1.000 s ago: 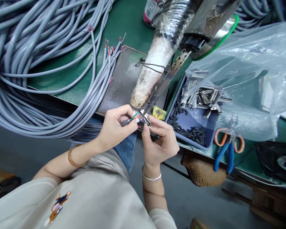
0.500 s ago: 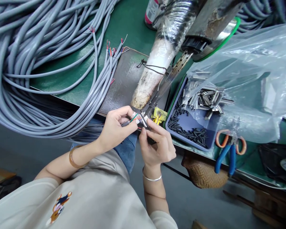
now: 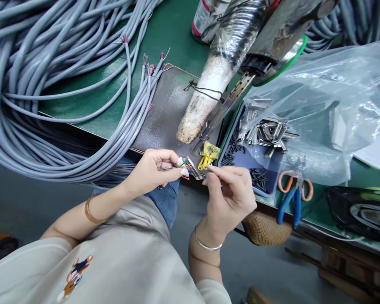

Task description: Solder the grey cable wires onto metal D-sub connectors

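The little metal plug [image 3: 194, 169] sits up in the air, just past the edge of the bench [image 3: 174, 29] and in front of the person's lap. It is long and thin, and it leans: one end is up by the left fingertips, the other slants down toward the right hand [image 3: 232, 196]. Thin coloured wires [image 3: 183, 164] meet its side.

The left hand [image 3: 150, 171] is the nearer one. Its thumb and finger are pressed together, pinching the wires right beside the plug, so the plug lies just to the right of that grip. The right hand is close to the plug's low end. Its thumb and finger are bent close together, but I can't tell whether they hold anything small or touch the plug.

Just behind the plug is a yellow clip [image 3: 205, 161], and past that the tip of a metal rod [image 3: 229, 99] slants down next to a fat white pipe [image 3: 201, 103]. Both are over a brown board [image 3: 164, 112]. To the right is a blue tray [image 3: 245, 160] with small black tubes and more shiny plugs [image 3: 269, 131]. Further right are pliers [image 3: 289, 202]. Big loops of grey cable [image 3: 123, 128] fill the left side.
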